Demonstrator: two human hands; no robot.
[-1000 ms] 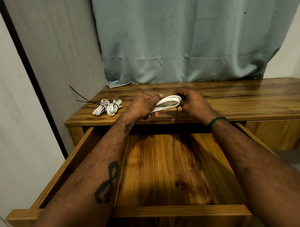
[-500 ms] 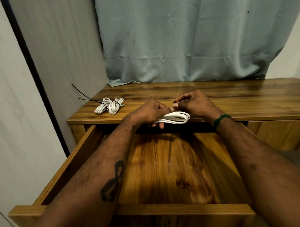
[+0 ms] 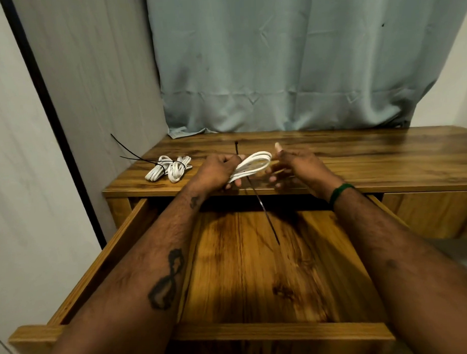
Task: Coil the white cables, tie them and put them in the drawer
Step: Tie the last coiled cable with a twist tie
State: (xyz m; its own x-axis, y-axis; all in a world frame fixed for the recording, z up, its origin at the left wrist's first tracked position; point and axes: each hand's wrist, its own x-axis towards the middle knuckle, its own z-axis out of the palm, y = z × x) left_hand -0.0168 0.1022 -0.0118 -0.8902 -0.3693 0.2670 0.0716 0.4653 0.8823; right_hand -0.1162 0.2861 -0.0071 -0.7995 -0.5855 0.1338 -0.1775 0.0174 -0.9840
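fingers (image 3: pixel 237 183) of the left hand (image 3: pixel 215 172) are curled round the coiled white cable (image 3: pixel 253 164), gripping it at one end, with the fingertips showing under the strands. the coil's looped end pokes out to the right of those fingers, held in the air above the front edge of the worktop (image 3: pixel 385 158). a black tie (image 3: pixel 265 215) crosses the coil at the grip: its short end stands up just above the left knuckles, and its long tail slants down below the fingers, over the open drawer (image 3: pixel 257 282). the right hand (image 3: pixel 298 165) sits just right of the loop with its fingers (image 3: pixel 278 146) spread and loose, grasping nothing; whether they touch the loop i cannot tell. well to the left of the left fingers, two tied bundles (image 3: pixel 177 171) of white cable lie side by side on the worktop, their black tie tails jutting out leftwards. a green band (image 3: pixel 340 191) circles the right wrist.
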